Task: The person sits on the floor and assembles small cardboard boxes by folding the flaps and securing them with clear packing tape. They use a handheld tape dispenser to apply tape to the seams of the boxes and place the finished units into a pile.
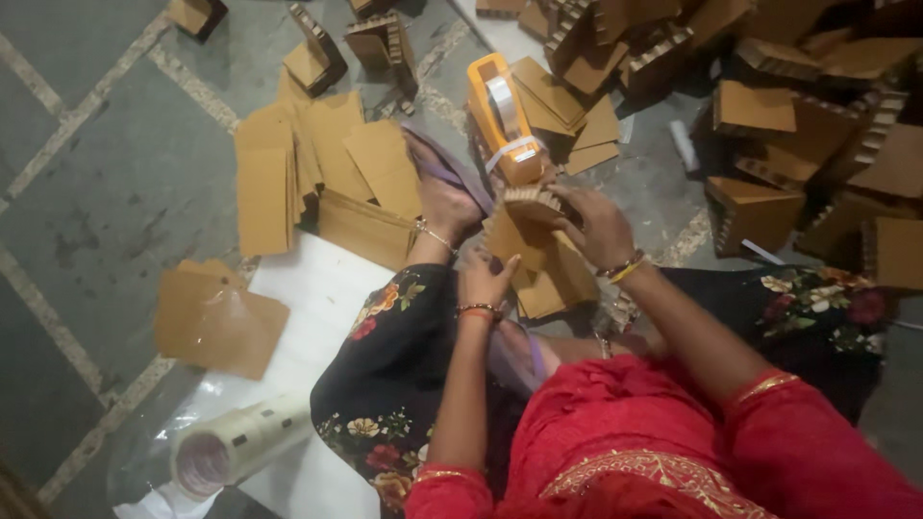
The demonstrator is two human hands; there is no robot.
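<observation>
A grey tiled floor [106, 192] fills the view, with a person sitting on it in a red top and dark flowered trousers. A big heap of folded cardboard boxes [798, 115] spreads across the upper right. Flat cardboard sheets [317, 173] lie stacked at the upper middle, beside a white sheet [308, 288] spread on the floor, and a few more cardboard pieces [216, 317] lie to the left of it. A roll of clear tape [236, 444] lies at the lower left. An orange tape dispenser [502, 120] stands just above the hands.

In the middle, a small cardboard box [524, 245] with a zigzag edge sits between both hands, above the lap. The right hand [596, 226] grips its upper right side with fingers curled over the edge. The left hand [486, 279] holds it from below, fingers closed on the lower edge, though part of that grip seems hidden by the card.
</observation>
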